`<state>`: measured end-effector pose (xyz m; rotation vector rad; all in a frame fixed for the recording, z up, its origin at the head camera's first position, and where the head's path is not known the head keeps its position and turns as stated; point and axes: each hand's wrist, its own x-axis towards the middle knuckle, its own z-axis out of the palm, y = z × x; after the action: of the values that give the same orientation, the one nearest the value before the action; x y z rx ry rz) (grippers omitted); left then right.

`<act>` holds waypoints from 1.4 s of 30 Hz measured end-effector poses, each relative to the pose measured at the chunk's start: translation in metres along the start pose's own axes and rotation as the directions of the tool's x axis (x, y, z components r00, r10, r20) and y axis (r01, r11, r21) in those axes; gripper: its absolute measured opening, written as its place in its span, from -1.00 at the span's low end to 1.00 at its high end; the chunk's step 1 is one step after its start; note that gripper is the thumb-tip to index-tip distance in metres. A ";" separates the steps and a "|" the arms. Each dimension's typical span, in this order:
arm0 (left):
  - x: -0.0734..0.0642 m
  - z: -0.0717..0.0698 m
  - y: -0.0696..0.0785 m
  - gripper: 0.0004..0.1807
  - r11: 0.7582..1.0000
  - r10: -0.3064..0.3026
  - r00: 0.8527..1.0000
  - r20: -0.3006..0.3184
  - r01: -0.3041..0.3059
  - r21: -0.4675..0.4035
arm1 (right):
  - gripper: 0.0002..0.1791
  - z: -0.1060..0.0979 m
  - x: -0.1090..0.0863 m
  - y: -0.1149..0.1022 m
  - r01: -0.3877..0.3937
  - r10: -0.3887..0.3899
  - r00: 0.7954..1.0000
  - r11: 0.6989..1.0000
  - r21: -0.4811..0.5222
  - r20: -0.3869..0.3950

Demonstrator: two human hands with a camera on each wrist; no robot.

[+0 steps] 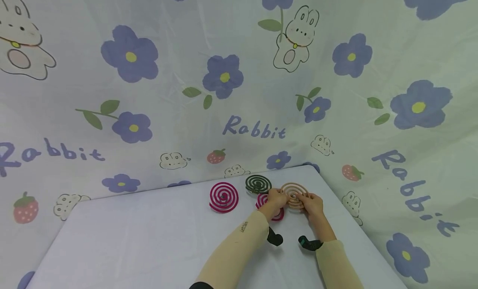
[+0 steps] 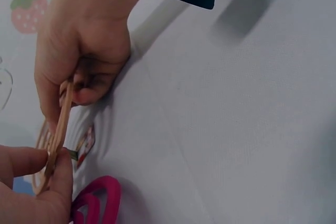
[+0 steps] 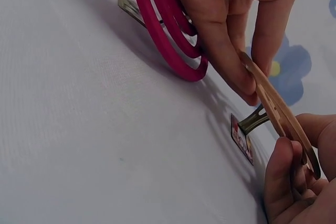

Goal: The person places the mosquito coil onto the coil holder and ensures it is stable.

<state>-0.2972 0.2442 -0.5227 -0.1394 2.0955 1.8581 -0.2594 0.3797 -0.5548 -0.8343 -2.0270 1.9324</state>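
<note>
A tan mosquito coil (image 1: 293, 194) is held at the table's right back by both hands. At its left edge my left hand (image 1: 277, 199) pinches it between thumb and fingers; my right hand (image 1: 313, 204) grips its right side. Edge-on in the right wrist view, the coil (image 3: 283, 114) stands above the cloth, with a thin metal stand (image 3: 254, 121) on a small printed base beneath it. Partly hidden behind my left hand and forearm is a pink coil (image 1: 278, 217), raised off the cloth in the right wrist view.
Another pink coil (image 1: 224, 197) lies to the left, and a dark green coil (image 1: 258, 184) sits behind my left hand. Black wrist devices (image 1: 275, 238) hang under both forearms. Patterned fabric (image 1: 254, 89) rises behind the white table (image 1: 130, 235) and along its right side.
</note>
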 end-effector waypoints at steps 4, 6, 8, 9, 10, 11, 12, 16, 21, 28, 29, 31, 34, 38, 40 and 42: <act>-0.001 -0.002 0.000 -0.64 1.000 0.015 1.000 -0.006 -0.015 0.016 | -0.64 -0.001 -0.001 0.001 0.004 -0.004 1.000 1.000 0.015 0.008; -0.002 -0.002 0.001 -0.60 0.999 0.024 1.000 -0.011 -0.023 0.023 | -0.65 -0.001 -0.001 0.001 0.004 -0.005 1.000 1.000 0.024 0.013; -0.003 -0.003 0.002 -0.55 0.999 0.031 0.999 -0.016 -0.030 0.037 | -0.65 -0.001 -0.002 0.001 0.000 -0.001 1.000 1.000 0.029 0.016; -0.003 -0.004 0.003 -0.52 0.999 0.031 0.999 -0.018 -0.031 0.042 | -0.65 -0.002 -0.001 0.001 -0.002 0.002 1.000 1.000 0.030 0.017; -0.003 -0.004 0.003 -0.49 0.998 0.033 0.999 -0.019 -0.032 0.046 | -0.64 -0.002 -0.001 0.001 -0.005 0.004 1.000 1.000 0.030 0.018; -0.004 -0.004 0.004 -0.46 0.998 0.033 0.999 -0.016 -0.032 0.048 | -0.63 -0.002 -0.001 0.001 -0.011 0.010 1.000 1.000 0.028 0.016; -0.005 -0.005 0.004 -0.44 0.998 0.032 0.999 -0.016 -0.032 0.057 | -0.62 -0.002 -0.001 0.001 -0.017 0.016 1.000 1.000 0.025 0.016; -0.007 -0.008 0.004 -0.46 0.997 0.029 1.000 -0.007 -0.028 0.072 | -0.56 -0.003 -0.001 0.000 -0.029 0.029 0.999 1.000 0.009 0.022; -0.011 -0.011 0.005 -0.46 0.998 0.037 0.999 0.002 -0.037 0.054 | -0.48 -0.007 -0.004 0.000 -0.041 0.042 0.999 0.999 -0.025 0.025; -0.017 -0.021 0.010 -0.42 0.999 0.047 0.997 0.065 -0.048 0.022 | -0.38 -0.010 -0.011 -0.002 -0.005 0.010 0.999 0.997 -0.081 0.053; -0.019 -0.024 0.011 -0.42 0.999 0.046 0.996 0.077 -0.047 0.011 | -0.38 -0.010 -0.012 -0.002 0.007 -0.001 0.998 0.995 -0.096 0.061; -0.023 -0.029 0.013 -0.44 0.999 0.046 0.994 0.096 -0.045 -0.010 | -0.38 -0.011 -0.015 -0.002 0.026 -0.017 0.997 0.990 -0.136 0.070; -0.029 -0.038 0.018 -0.44 0.998 0.041 0.990 0.136 -0.035 -0.046 | -0.38 -0.013 -0.020 -0.003 0.063 -0.049 0.997 0.973 -0.222 0.067; -0.030 -0.051 0.020 -0.41 0.992 0.035 0.976 0.216 -0.007 -0.129 | -0.38 -0.013 -0.026 -0.004 0.096 -0.086 0.995 0.950 -0.299 0.048; -0.029 -0.058 0.018 -0.42 0.982 0.037 0.965 0.260 0.013 -0.187 | -0.38 -0.014 -0.029 -0.004 0.104 -0.095 0.994 0.944 -0.314 0.046; -0.029 -0.067 0.016 -0.44 0.973 0.048 0.955 0.292 0.021 -0.229 | -0.37 -0.015 -0.032 -0.003 0.107 -0.097 0.994 0.938 -0.329 0.046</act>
<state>-0.2869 0.1771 -0.4923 0.0952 1.6840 1.9856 -0.2267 0.3749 -0.5427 -0.7531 -2.4028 1.5813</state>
